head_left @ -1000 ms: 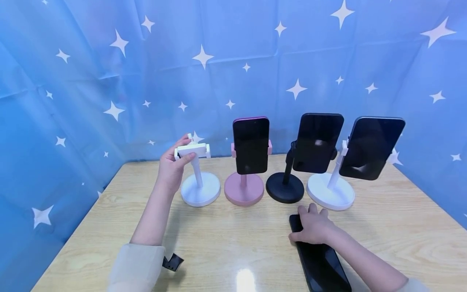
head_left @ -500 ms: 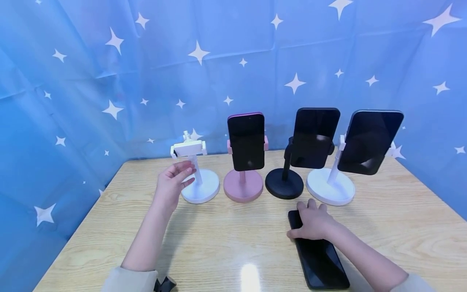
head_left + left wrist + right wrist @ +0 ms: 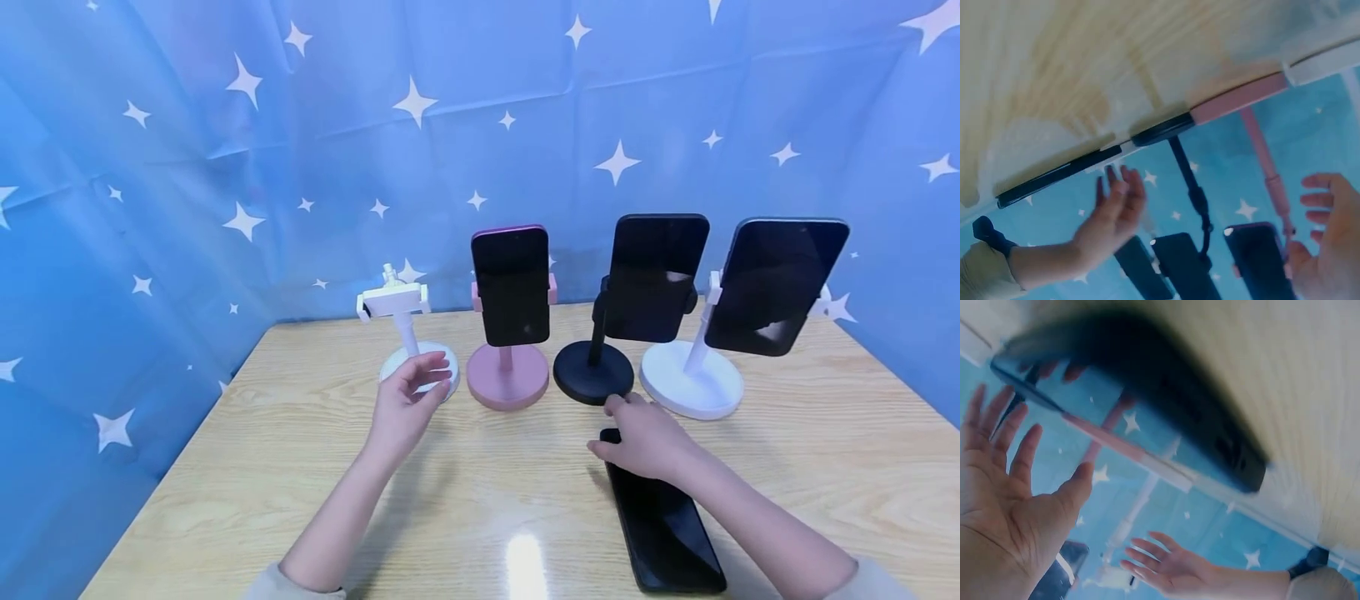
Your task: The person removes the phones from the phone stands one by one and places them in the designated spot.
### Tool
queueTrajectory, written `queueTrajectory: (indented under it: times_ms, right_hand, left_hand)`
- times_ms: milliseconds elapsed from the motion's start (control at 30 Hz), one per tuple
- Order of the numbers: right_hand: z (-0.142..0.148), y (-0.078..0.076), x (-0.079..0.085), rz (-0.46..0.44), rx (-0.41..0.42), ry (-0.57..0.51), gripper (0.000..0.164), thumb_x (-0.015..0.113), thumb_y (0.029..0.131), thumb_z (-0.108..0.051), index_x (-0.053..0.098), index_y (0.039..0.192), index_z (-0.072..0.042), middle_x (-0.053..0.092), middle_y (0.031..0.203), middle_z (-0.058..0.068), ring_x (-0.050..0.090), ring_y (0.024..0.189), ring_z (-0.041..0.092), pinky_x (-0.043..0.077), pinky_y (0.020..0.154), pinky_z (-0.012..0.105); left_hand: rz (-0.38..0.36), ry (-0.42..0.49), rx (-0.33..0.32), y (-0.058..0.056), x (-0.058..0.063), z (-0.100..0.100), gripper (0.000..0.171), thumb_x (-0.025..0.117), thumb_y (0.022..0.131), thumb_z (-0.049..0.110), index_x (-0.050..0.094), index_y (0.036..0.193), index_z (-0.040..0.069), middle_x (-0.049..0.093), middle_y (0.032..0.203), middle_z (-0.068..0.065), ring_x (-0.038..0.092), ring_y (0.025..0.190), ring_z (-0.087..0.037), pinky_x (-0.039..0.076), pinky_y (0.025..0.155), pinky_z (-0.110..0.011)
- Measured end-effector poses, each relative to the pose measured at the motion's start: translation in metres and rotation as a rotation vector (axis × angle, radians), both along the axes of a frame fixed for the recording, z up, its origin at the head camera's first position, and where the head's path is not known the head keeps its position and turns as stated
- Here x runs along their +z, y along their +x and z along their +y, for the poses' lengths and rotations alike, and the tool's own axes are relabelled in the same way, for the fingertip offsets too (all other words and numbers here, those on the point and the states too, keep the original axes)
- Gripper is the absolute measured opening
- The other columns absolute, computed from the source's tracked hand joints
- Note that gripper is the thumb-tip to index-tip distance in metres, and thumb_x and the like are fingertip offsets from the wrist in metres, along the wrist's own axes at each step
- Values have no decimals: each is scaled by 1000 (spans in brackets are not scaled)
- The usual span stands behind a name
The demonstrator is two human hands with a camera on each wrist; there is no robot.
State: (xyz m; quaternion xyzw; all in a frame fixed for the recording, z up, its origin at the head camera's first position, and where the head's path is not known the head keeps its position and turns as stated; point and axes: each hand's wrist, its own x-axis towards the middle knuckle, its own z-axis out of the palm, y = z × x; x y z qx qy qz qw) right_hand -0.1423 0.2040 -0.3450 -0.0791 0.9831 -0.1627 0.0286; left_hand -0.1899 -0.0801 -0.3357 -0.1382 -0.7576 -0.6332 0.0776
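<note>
My left hand [image 3: 408, 408] hovers in front of the base of a white phone stand [image 3: 393, 300], fingers loosely curved and holding nothing. That stand's clamp holds no phone and faces upward. Over the far end of a black phone [image 3: 663, 533], lying flat on the table, is my right hand [image 3: 651, 437]. In the right wrist view the right hand [image 3: 1016, 494] has its fingers spread beside the blurred phone [image 3: 1147, 394], with nothing gripped. The left wrist view shows a gap between the right hand [image 3: 1113, 209] and the phone's edge [image 3: 1060, 178].
Right of the white stand, a pink stand [image 3: 507, 379], a black stand [image 3: 592, 371] and another white stand [image 3: 693, 383] each hold an upright phone. The wooden table [image 3: 480, 483] runs back to a blue star-printed curtain [image 3: 480, 158].
My left hand has let go of the white stand's clamp and come down, then right, to its base. The right hand has shifted slightly off the lying phone, its fingers lifting away.
</note>
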Motion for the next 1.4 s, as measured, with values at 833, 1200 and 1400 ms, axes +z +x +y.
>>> queueTrajectory:
  times_ms: [833, 1200, 1400]
  right_hand:
    - [-58, -36, 70, 513, 35, -682, 44, 51, 91, -3, 36, 130, 10, 46, 125, 23, 52, 114, 32, 45, 90, 43]
    - [-58, -51, 79, 505, 80, -650, 45, 48, 90, 4, 36, 132, 12, 52, 116, 26, 56, 103, 34, 47, 85, 44]
    - [-53, -56, 84, 475, 70, -595, 39, 51, 90, 2, 44, 127, 11, 59, 94, 19, 60, 92, 29, 50, 81, 42]
  left_hand:
    - [170, 75, -49, -27, 51, 49, 40, 55, 88, 1, 48, 128, 1, 54, 120, -15, 56, 108, -26, 48, 87, -36]
    - [186, 31, -55, -35, 54, 58, 40, 54, 89, 0, 48, 128, -3, 57, 116, -18, 58, 104, -28, 50, 83, -32]
    - [195, 36, -76, -36, 54, 58, 35, 54, 88, -3, 50, 123, -5, 57, 112, -19, 60, 97, -29, 52, 78, -30]
